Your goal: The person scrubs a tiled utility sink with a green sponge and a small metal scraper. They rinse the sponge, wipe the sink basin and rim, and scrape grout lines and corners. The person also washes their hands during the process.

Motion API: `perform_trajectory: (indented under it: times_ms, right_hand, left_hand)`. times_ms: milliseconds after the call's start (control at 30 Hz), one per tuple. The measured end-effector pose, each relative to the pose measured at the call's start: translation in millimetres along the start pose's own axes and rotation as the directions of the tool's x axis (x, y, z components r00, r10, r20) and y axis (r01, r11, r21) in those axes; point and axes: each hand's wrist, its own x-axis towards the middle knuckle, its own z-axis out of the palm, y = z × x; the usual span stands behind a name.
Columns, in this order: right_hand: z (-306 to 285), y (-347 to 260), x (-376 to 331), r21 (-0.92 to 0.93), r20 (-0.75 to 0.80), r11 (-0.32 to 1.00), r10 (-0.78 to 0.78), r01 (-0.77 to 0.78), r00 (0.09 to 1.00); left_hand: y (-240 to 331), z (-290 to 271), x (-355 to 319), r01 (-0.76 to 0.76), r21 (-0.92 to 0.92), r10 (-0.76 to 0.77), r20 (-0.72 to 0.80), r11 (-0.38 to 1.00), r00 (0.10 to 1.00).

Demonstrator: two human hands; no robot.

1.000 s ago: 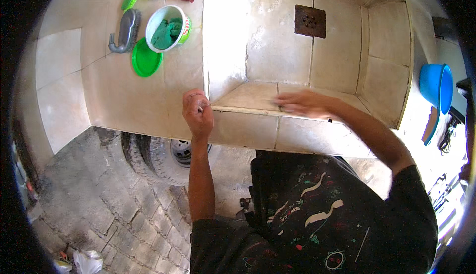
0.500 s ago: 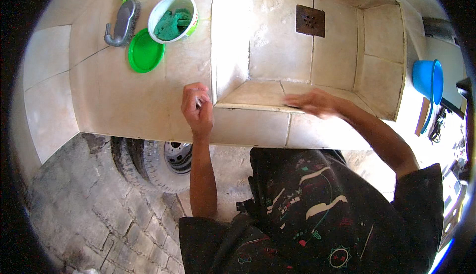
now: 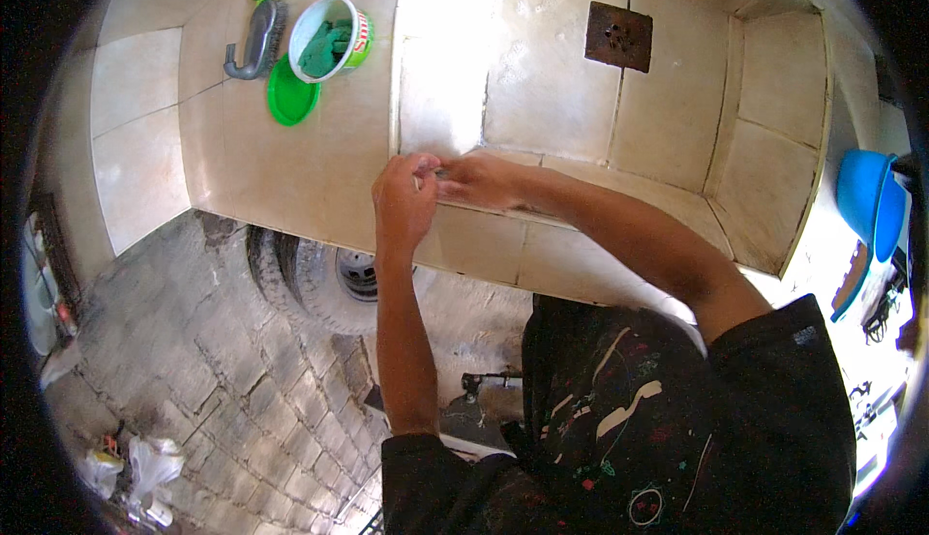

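Working at the near lip of the tiled wash basin [image 3: 668,148], the person brings both hands together where the flat worktop [image 3: 290,167] meets the sunken part. The left hand [image 3: 404,201] is curled, its fingers pinched on something small and dark that is too small to name; the right hand [image 3: 482,179] lies just beside it, fingertips touching the same spot, and whether its grip closes on anything I cannot tell. The step in hand looks like fine fingertip work on the tile edge [image 3: 503,214], perhaps picking or pressing at a joint. The next move calls for a steady pinch and a small, careful pull or press along that edge. Far left on the worktop lie a white tub [image 3: 329,40], a green lid [image 3: 291,102] and a grey brush [image 3: 255,42], well apart from the hands.
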Motion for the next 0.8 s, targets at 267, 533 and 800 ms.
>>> perform_trajectory:
  times_ms: [267,533,800]
  right_hand:
    - [-15,59,-5,-0.017,-0.263,0.980,0.185,-0.196,0.947]
    - [-4,44,-13,0.029,-0.115,0.971,0.238,-0.237,0.964]
    - [6,11,-10,0.025,-0.387,0.998,-0.038,0.051,0.921]
  left_hand:
    - [17,2,16,0.300,0.467,-0.431,0.203,0.832,0.879]
    - [12,7,-20,0.316,0.352,-0.227,-0.271,0.881,0.935]
    - [-11,45,-37,0.301,0.380,-0.068,-0.519,0.875,0.852]
